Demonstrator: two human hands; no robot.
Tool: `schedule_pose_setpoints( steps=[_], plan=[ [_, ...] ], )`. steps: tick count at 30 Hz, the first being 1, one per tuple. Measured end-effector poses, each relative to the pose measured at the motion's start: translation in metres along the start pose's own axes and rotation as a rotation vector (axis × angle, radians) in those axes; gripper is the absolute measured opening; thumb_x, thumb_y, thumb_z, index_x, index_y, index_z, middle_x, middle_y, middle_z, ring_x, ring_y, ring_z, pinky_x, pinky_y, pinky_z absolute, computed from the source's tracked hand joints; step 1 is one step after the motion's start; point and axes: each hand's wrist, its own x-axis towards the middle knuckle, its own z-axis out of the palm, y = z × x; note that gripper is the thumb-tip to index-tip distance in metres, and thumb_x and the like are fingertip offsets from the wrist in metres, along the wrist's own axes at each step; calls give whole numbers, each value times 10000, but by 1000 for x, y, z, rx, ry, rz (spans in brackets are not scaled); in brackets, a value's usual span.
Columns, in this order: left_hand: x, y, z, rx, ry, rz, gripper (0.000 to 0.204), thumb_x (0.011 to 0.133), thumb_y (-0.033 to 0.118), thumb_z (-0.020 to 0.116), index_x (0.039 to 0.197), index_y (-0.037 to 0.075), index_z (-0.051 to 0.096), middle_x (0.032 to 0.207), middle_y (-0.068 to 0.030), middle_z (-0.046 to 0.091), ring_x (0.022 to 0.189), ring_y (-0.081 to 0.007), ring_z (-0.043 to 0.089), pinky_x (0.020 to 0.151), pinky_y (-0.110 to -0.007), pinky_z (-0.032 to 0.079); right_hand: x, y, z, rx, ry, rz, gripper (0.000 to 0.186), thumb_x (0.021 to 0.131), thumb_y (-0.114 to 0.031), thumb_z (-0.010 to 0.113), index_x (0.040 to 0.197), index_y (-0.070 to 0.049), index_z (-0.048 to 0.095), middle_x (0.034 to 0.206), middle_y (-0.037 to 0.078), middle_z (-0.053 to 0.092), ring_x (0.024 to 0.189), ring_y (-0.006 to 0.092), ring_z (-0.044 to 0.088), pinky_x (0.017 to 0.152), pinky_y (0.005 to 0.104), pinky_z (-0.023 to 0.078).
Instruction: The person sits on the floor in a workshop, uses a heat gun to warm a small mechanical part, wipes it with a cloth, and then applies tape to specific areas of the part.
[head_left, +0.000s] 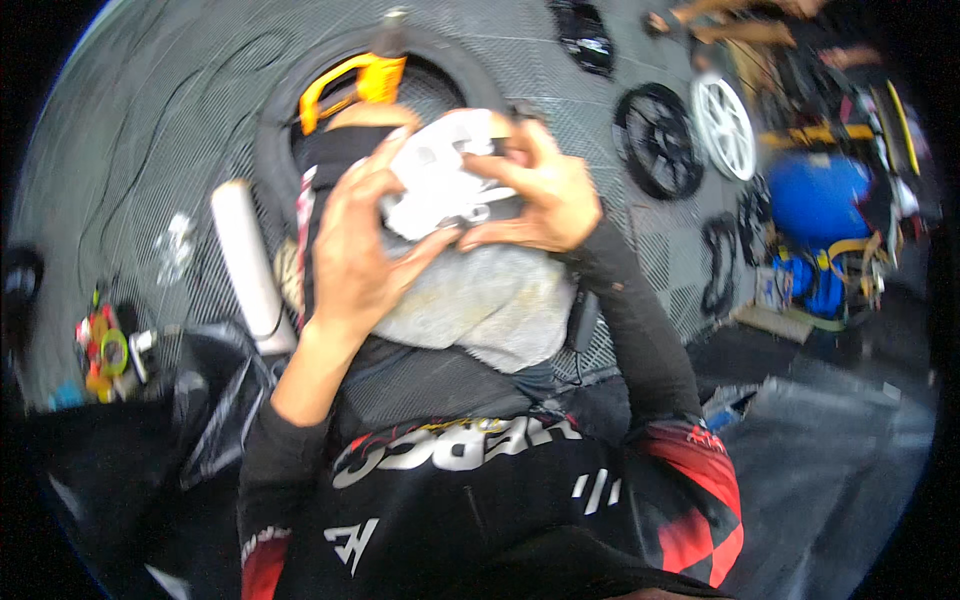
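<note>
Between my two hands is a whitish, irregular part with holes and raised edges (435, 175); motion blur hides its exact kind. My left hand (350, 235) grips its left side, thumb along the lower edge. On the opposite side, my right hand (545, 195) closes round it, with the thumb and fingers at its edge. Just below the part, a stained grey cloth (480, 305) lies over my lap. Beyond my hands, an orange power tool with a dark, metal-tipped nose (380, 78) rests at a black tyre (282, 105) on the floor.
Left of me lie a white cylinder (243, 260), a crumpled clear plastic bag (177, 248) and a coloured tool cluster (108, 345). To the right are a black wheel (660, 140), a white wheel (722, 127) and a round blue object (820, 200). Another person's limbs (745, 30) show far right.
</note>
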Motion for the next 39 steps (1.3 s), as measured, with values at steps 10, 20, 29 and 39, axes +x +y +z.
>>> schedule_pose_setpoints(
  steps=[10,20,29,39],
  plan=[
    [-1,8,4,-13,-26,-112,682,717,132,937,1165,36,432,1475,-277,522,1305,-394,575,1072,-438,480,-11,19,19,-14,162,-10,862,466,-726,879,1155,-220,765,920,47,479,643,177,548,494,316,461],
    [4,10,1,-1,-68,-114,695,718,89,925,1168,37,398,1481,-349,473,1304,-397,579,1049,-427,508,-11,19,27,64,227,60,850,456,-720,895,1082,-160,764,908,46,475,627,187,536,513,330,460],
    [1,7,-5,-20,-106,-166,719,713,90,923,1199,36,396,1493,-354,452,1337,-407,548,1097,-447,470,-12,16,37,130,230,123,814,495,-741,865,1046,-157,729,954,81,517,769,248,624,588,383,525],
    [8,6,-8,71,-159,-167,781,702,160,957,1230,25,398,1487,-338,459,1317,-387,544,1097,-437,443,-17,26,47,231,246,133,722,556,-672,883,1094,-210,748,1088,131,556,869,332,675,706,438,574]
  ],
)
